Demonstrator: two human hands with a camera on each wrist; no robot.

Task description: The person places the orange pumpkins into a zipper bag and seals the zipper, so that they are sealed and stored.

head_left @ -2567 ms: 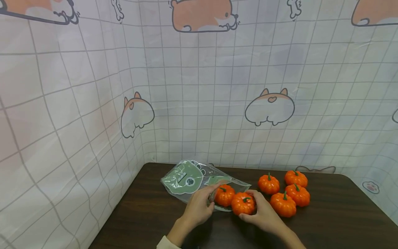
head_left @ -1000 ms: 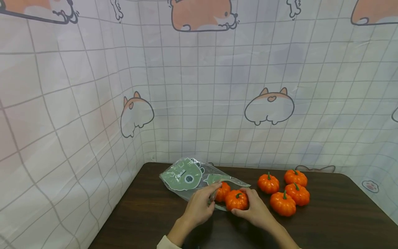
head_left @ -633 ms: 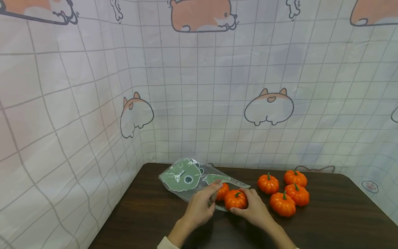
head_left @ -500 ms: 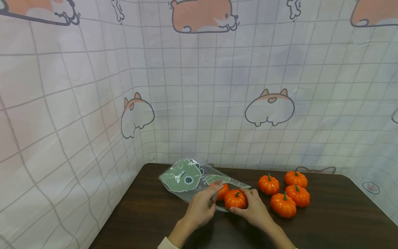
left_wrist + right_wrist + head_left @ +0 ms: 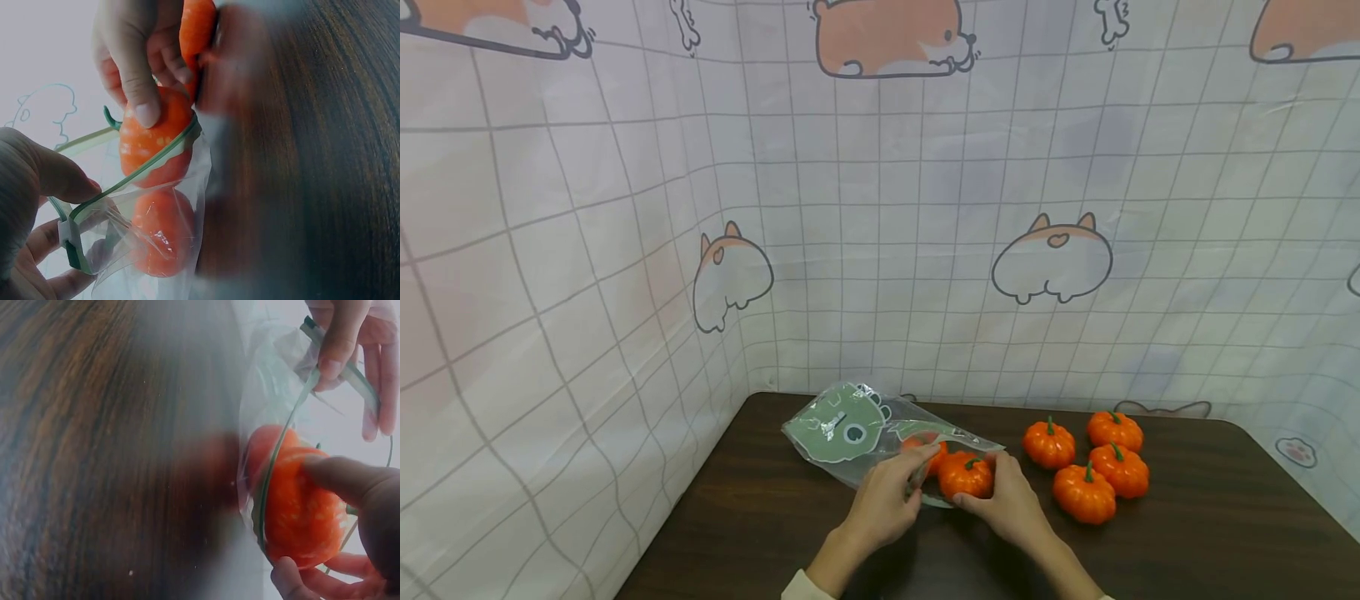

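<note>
Okay, head view: right hand (image 5: 1011, 504) grips one pumpkin (image 5: 966, 477) at the mouth of the clear bag (image 5: 835, 432), four loose pumpkins (image 5: 1084, 495) right of it. Left wrist view: left hand (image 5: 28, 187) holds bag rim (image 5: 125, 181) between thumb and fingers; bag probably limp. Right wrist view: fingers spread wide round pumpkin; likely light, stiff, slick: grip sides, not stem (image 5: 351, 510).

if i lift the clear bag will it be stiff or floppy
The clear bag is likely floppy, as its film looks thin and wrinkled. It may sag around the pumpkin deeper inside. Its green rim probably bends easily, since it bows open.
</note>
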